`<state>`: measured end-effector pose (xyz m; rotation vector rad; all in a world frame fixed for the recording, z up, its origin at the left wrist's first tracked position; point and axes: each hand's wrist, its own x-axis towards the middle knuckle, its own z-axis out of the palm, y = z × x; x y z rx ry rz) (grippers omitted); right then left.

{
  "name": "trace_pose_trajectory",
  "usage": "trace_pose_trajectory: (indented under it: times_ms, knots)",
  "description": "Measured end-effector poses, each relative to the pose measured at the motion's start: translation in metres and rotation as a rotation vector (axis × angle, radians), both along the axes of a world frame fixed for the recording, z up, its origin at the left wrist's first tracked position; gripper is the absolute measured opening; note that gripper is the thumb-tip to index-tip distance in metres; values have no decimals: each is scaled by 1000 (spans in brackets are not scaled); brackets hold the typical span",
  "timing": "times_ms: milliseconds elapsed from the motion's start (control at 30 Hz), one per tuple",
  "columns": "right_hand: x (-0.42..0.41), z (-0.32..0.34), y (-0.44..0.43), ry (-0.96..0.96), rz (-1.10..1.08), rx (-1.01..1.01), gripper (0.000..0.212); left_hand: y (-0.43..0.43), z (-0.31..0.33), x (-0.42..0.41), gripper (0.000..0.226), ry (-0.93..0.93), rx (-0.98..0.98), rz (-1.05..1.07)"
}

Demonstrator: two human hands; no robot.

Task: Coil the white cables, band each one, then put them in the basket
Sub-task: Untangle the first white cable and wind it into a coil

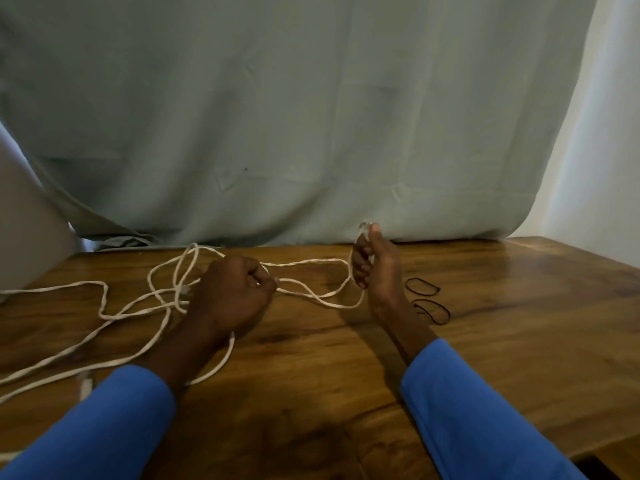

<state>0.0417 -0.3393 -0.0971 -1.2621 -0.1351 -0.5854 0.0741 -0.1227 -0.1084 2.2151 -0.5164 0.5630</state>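
White cables (114,313) lie in loose tangled loops across the left half of the wooden table (502,341). My right hand (375,268) is raised off the table and grips one cable end, whose clear plug (364,227) sticks up above my thumb. From that hand the cable loops down and left to my left hand (235,289), which pinches the strand between thumb and curled fingers. Another plug (85,381) lies near my left sleeve. Two dark elastic bands (421,286) (433,310) rest on the table just right of my right wrist. No basket is in view.
A pale green cloth (311,116) hangs behind the table's far edge. A light wall (602,150) shows at the right. The table's near right corner (588,455) drops away. Cable strands run off the left edge of the frame.
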Motion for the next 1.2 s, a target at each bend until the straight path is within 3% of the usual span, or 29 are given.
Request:
trace_pose_trajectory:
  times_ms: [133, 233, 333, 400, 533, 700, 800, 867, 1000, 1133, 1200]
  knots:
    - [-12, -14, 33, 4, 19, -435, 47, -16, 0, -1, 21, 170, -416, 41]
    - [-15, -28, 57, 66, -23, -749, 42, -24, 1, -7, 29, 351, -726, -59]
    - [-13, -33, 73, 63, -125, -1045, 53, -28, 2, -11, 32, 438, -932, -163]
    - [-10, -34, 74, 73, -153, -1096, 52, -28, 1, -14, 24, 483, -1042, -233]
    - [-7, -39, 73, 94, -168, -1091, 46, -26, -4, -13, 26, 548, -1028, -350]
    - [-7, -39, 73, 79, -87, -823, 43, -27, -1, -11, 17, 548, -1106, -412]
    - [2, -42, 72, 188, 114, -415, 55, -30, -5, -17, 15, 482, -964, -440]
    - [6, -42, 69, 181, 122, -308, 63, -35, -8, -22, 25, 368, -807, -471]
    - [14, -36, 58, 161, 17, -127, 58, -38, -10, -26, 49, 191, -536, -399]
    - [16, -26, 42, 141, -28, -27, 59, -34, -6, -34, 16, -147, 82, -243]
    - [11, -24, 38, 131, -46, -92, 59, -34, -4, -40, 10, -89, 77, -332]
